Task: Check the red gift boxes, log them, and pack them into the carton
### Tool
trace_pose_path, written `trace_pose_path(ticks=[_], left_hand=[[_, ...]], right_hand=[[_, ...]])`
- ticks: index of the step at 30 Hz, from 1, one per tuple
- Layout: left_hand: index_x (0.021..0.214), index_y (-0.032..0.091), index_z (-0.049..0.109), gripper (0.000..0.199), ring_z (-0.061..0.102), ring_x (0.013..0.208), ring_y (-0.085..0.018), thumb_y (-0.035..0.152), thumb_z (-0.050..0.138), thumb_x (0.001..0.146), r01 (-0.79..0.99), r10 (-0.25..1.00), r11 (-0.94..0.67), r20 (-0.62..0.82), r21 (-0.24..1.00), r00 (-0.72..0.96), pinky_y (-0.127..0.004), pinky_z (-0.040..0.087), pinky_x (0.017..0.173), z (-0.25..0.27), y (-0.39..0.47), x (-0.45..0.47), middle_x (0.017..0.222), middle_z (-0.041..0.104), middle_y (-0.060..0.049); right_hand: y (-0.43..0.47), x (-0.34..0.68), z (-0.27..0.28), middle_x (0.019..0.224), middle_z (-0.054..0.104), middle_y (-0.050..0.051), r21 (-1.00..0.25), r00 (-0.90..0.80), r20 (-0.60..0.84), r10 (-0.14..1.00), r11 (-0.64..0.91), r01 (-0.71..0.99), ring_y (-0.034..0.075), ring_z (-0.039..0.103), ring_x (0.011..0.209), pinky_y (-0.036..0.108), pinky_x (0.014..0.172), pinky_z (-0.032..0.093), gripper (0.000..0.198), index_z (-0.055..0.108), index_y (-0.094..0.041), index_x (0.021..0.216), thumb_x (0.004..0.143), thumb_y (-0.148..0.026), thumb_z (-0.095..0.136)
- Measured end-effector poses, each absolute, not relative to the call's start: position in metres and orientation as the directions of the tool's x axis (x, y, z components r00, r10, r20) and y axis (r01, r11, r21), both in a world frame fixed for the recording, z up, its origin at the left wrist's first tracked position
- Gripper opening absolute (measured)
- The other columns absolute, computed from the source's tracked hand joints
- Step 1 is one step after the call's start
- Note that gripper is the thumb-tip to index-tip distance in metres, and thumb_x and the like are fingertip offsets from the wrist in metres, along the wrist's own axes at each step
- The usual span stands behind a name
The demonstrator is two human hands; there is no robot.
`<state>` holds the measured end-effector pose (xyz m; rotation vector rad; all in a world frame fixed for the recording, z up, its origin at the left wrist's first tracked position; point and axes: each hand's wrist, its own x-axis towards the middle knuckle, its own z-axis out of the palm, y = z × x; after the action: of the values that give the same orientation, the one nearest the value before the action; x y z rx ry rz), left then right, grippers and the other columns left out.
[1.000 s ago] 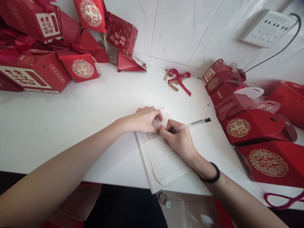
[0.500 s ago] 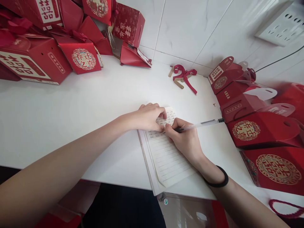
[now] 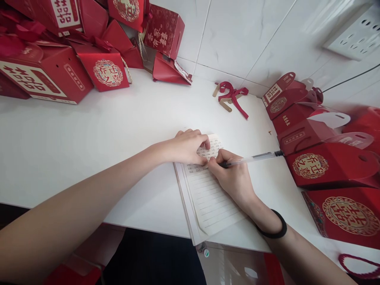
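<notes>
Head view: my right hand (image 3: 233, 174) pinches a slim clear plastic pen (image 3: 258, 157) with black ends, point down by the page. My left hand (image 3: 190, 146), thumb spread from curled fingers, rests on the cream ruled paper notebook (image 3: 219, 208), which overhangs the white table (image 3: 89, 134)'s near edge. Small handwritten rows up top, too tiny to read. At right, red cardboard box with round gold-edged medallion (image 3: 350, 215): 囍. Red box with handle slot (image 3: 341, 164) behind: 乔迁之喜.

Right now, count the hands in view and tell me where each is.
2: the left hand, on the notebook's upper part, and the right hand, gripping a pen over its lined page.
</notes>
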<state>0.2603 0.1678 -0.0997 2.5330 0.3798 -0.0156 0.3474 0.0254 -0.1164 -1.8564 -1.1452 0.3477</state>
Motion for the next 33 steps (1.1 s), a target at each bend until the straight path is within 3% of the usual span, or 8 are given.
trace_pose_path(ticks=[6, 10, 14, 19, 22, 26, 29, 33], left_hand=[[0.101, 0.025, 0.058, 0.038, 0.046, 0.103, -0.025, 0.042, 0.06, 0.067, 0.29, 0.276, -0.789, -0.108, 0.542, 0.955, -0.038, 0.035, 0.091, -0.099, 0.168, 0.26, 0.103, 0.054, -0.003], [0.101, 0.024, 0.058, 0.037, 0.048, 0.103, -0.024, 0.04, 0.06, 0.068, 0.277, 0.258, -0.794, -0.113, 0.542, 0.959, -0.039, 0.035, 0.093, -0.097, 0.168, 0.259, 0.103, 0.055, -0.004], [0.1, 0.023, 0.061, 0.031, 0.05, 0.105, -0.024, 0.037, 0.058, 0.072, 0.264, 0.249, -0.772, -0.108, 0.579, 0.963, -0.038, 0.036, 0.094, -0.098, 0.171, 0.255, 0.106, 0.057, -0.004], [0.091, 0.018, 0.064, 0.026, 0.059, 0.089, -0.019, 0.035, 0.058, 0.073, 0.221, 0.26, -0.56, -0.084, 0.799, 0.962, -0.029, 0.046, 0.078, -0.102, 0.184, 0.256, 0.097, 0.064, -0.005], [0.085, 0.016, 0.062, 0.021, 0.061, 0.085, -0.016, 0.034, 0.054, 0.077, 0.146, 0.46, -0.436, 0.08, 0.888, 0.885, -0.028, 0.047, 0.079, -0.099, 0.2, 0.257, 0.089, 0.067, -0.004], [0.097, 0.017, 0.054, 0.02, 0.057, 0.1, -0.017, 0.026, 0.046, 0.08, 0.17, 0.818, -0.463, 0.345, 0.87, 0.461, -0.031, 0.045, 0.089, -0.095, 0.23, 0.246, 0.106, 0.061, -0.008], [0.11, 0.019, 0.045, 0.03, 0.048, 0.115, -0.021, 0.019, 0.044, 0.08, 0.384, 0.877, -0.48, 0.441, 0.789, 0.191, -0.038, 0.04, 0.098, -0.098, 0.253, 0.227, 0.12, 0.052, -0.012], [0.121, 0.018, 0.034, 0.042, 0.036, 0.128, -0.03, 0.016, 0.044, 0.08, 0.618, 0.921, -0.31, 0.388, 0.723, 0.008, -0.05, 0.03, 0.104, -0.108, 0.274, 0.206, 0.129, 0.042, -0.018]], right_hand=[[0.024, 0.347, -0.115, 0.047, 0.027, -0.007, -0.873, 0.566, 0.155, 0.81, -0.156, 0.462, 0.008, 0.024, 0.047, 0.021, 0.043, 0.019, 0.029, 0.028, -0.02, 0.052, 0.07, -0.019, 0.05], [0.023, 0.357, -0.11, 0.043, 0.029, -0.008, -0.997, 0.657, 0.016, 0.754, -0.034, 0.063, 0.007, 0.023, 0.04, 0.02, 0.038, 0.017, 0.036, 0.027, -0.02, 0.053, 0.071, -0.023, 0.058], [0.026, 0.374, -0.103, 0.043, 0.029, -0.009, -0.974, 0.742, -0.041, 0.669, 0.14, -0.18, 0.005, 0.021, 0.039, 0.018, 0.037, 0.016, 0.039, 0.029, -0.02, 0.055, 0.071, -0.027, 0.065], [0.034, 0.398, -0.109, 0.044, 0.03, -0.009, -0.974, 0.827, 0.003, 0.562, 0.187, -0.124, 0.005, 0.022, 0.037, 0.017, 0.035, 0.017, 0.04, 0.031, -0.02, 0.057, 0.067, -0.034, 0.067], [0.035, 0.409, -0.12, 0.047, 0.038, -0.008, -0.999, 0.861, 0.037, 0.507, 0.046, 0.016, 0.006, 0.027, 0.036, 0.018, 0.034, 0.017, 0.035, 0.04, -0.021, 0.066, 0.068, -0.045, 0.065], [0.034, 0.415, -0.128, 0.055, 0.049, -0.005, -0.932, 0.825, 0.11, 0.555, -0.232, 0.28, 0.01, 0.039, 0.04, 0.021, 0.037, 0.03, 0.036, 0.053, -0.02, 0.085, 0.07, -0.051, 0.059], [0.035, 0.413, -0.127, 0.065, 0.057, 0.0, -0.883, 0.805, 0.105, 0.584, -0.318, 0.346, 0.014, 0.047, 0.044, 0.025, 0.04, 0.036, 0.041, 0.056, -0.019, 0.089, 0.073, -0.056, 0.05], [0.037, 0.409, -0.123, 0.063, 0.058, 0.003, -0.9, 0.806, 0.062, 0.589, -0.317, 0.301, 0.016, 0.048, 0.045, 0.027, 0.041, 0.037, 0.048, 0.055, -0.019, 0.083, 0.071, -0.064, 0.045]])
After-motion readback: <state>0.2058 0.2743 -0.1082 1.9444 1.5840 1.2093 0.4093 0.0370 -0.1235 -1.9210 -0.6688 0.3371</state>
